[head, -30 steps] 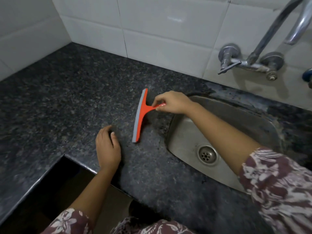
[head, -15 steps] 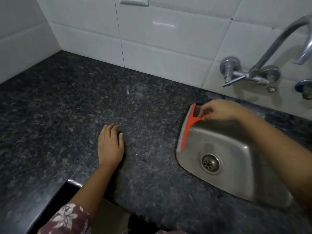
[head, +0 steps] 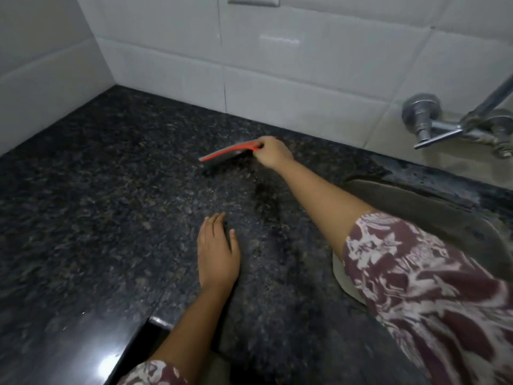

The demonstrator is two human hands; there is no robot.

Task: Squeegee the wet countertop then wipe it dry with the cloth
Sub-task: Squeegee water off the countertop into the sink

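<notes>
Near tiled wall, right hand (head: 273, 154) pinches red squeegee (head: 229, 152); left hand (head: 218, 252) flat, fingers spread, on speckled granite countertop (head: 111, 207).

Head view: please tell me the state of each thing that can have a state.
squeegee: held by the handle, raised near the back wall.
right hand: shut on the squeegee handle.
left hand: open, flat on the countertop.
countertop: dark streak, apparently wet, below the squeegee.
tap: no water seen running.
sink: mostly hidden by the sleeve.
</notes>
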